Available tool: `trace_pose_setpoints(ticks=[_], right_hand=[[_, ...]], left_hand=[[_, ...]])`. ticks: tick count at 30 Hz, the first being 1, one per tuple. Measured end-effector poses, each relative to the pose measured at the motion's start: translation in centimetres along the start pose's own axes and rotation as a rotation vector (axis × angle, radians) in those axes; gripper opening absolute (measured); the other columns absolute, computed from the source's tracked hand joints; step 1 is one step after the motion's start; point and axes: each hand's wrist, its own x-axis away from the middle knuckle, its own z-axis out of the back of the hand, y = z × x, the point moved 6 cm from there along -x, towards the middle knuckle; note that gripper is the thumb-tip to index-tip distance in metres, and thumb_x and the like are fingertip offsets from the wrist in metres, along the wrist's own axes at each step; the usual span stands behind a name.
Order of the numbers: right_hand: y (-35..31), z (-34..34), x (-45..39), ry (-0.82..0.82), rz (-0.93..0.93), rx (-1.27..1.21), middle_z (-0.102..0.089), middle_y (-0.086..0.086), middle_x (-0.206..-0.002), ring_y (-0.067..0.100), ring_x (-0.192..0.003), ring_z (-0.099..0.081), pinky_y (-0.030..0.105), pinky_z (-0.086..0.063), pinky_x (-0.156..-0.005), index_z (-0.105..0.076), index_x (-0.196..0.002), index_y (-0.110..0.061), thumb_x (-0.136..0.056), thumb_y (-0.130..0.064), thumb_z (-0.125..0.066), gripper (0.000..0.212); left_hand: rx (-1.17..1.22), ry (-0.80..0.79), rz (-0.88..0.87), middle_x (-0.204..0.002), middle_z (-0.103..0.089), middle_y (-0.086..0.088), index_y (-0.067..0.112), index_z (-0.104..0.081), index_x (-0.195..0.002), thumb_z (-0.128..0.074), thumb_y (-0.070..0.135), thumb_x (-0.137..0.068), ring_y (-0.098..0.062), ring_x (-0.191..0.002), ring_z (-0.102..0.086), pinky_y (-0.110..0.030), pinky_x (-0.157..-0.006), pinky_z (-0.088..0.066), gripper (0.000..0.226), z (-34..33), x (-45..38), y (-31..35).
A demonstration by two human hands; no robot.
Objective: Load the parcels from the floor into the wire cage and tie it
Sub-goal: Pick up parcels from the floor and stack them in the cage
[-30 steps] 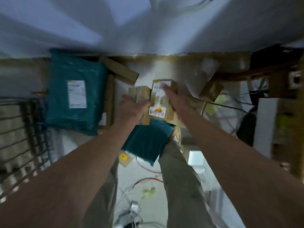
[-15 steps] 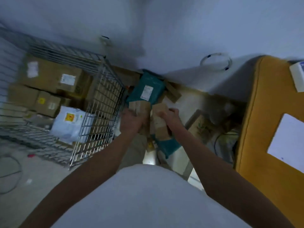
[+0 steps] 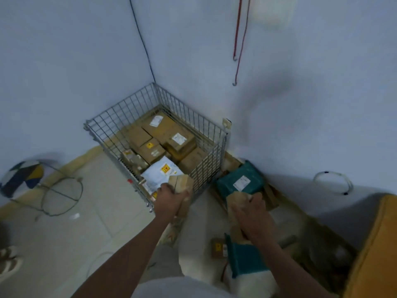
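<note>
The wire cage stands open-topped in the room's corner, holding several brown cardboard parcels and a white mailer. My left hand grips a small brown box just above the cage's near corner. My right hand grips another brown box to the right of the cage, over the floor. A teal mailer with a white label lies on the floor beside the cage. A second teal mailer and a small brown parcel lie lower, near my legs.
A patterned stool with a wire frame stands at the left. A yellow-brown surface fills the lower right. Red cords with hooks hang on the wall. A coiled white cable lies by the right wall.
The view swung up from the floor pile to the cage. Both hands lifted the two brown boxes and drew apart, the left one now at the cage's near corner.
</note>
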Motion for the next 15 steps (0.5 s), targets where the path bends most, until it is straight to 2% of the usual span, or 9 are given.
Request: trace_pose_setpoints(ticks=[3, 7, 8, 10, 12, 15], right_hand=[[-4.0, -1.2, -1.0, 0.008, -0.071, -0.105, -0.052, 0.007, -0.119, 0.033, -0.104, -0.059, 0.045, -0.050, -0.084, -0.037, -0.125, -0.018, -0.085, -0.065, -0.060, 0.067], [-11.1, -5.9, -4.0, 0.069, -0.167, -0.181, -0.056, 0.011, -0.124, 0.036, -0.105, -0.061, 0.047, -0.050, -0.088, -0.036, -0.128, -0.016, -0.082, -0.067, -0.062, 0.074], [-13.0, -7.8, -4.4, 0.055, -0.189, -0.191, -0.056, 0.011, -0.121, 0.036, -0.104, -0.061, 0.049, -0.051, -0.088, -0.036, -0.125, -0.016, -0.084, -0.068, -0.062, 0.071], [-16.3, -12.1, -4.9, 0.025, -0.239, -0.220, -0.056, 0.008, -0.114, 0.035, -0.102, -0.061, 0.049, -0.049, -0.086, -0.037, -0.116, -0.020, -0.083, -0.072, -0.062, 0.066], [-19.4, -15.5, -4.7, -0.002, -0.306, -0.268, -0.056, 0.005, -0.102, 0.032, -0.094, -0.059, 0.047, -0.047, -0.084, -0.040, -0.106, -0.021, -0.080, -0.073, -0.066, 0.064], [-24.4, -19.8, -4.7, -0.045, -0.368, -0.298, -0.056, 0.007, -0.096, 0.029, -0.085, -0.054, 0.041, -0.043, -0.078, -0.043, -0.104, -0.017, -0.082, -0.063, -0.071, 0.058]], left_hand=[[-0.009, -0.032, -0.066, -0.102, -0.050, -0.004, 0.021, -0.043, -0.103, -0.075, 0.069, -0.074, -0.031, -0.093, -0.060, -0.039, -0.071, -0.049, 0.065, 3.5, -3.3, -0.9], [0.024, -0.053, -0.095, -0.099, -0.052, -0.003, 0.019, -0.041, -0.104, -0.077, 0.065, -0.075, -0.026, -0.088, -0.058, -0.036, -0.063, -0.045, 0.066, 7.9, -9.8, -4.2], [0.055, -0.048, -0.077, -0.103, -0.053, -0.003, 0.017, -0.043, -0.109, -0.079, 0.062, -0.075, -0.025, -0.093, -0.058, -0.037, -0.066, -0.048, 0.066, 9.1, -11.6, -5.5], [0.123, -0.054, -0.011, -0.127, -0.055, -0.008, 0.013, -0.043, -0.135, -0.081, 0.056, -0.077, -0.029, -0.117, -0.057, -0.043, -0.087, -0.054, 0.081, 11.2, -15.2, -8.4], [0.196, -0.101, 0.061, -0.148, -0.047, -0.012, 0.011, -0.031, -0.155, -0.081, 0.052, -0.080, -0.033, -0.135, -0.049, -0.044, -0.105, -0.047, 0.099, 12.6, -18.1, -11.0], [0.200, -0.206, 0.080, -0.149, -0.047, -0.012, 0.010, -0.030, -0.155, -0.084, 0.052, -0.075, -0.032, -0.134, -0.050, -0.044, -0.107, -0.046, 0.105, 14.3, -21.8, -13.6]])
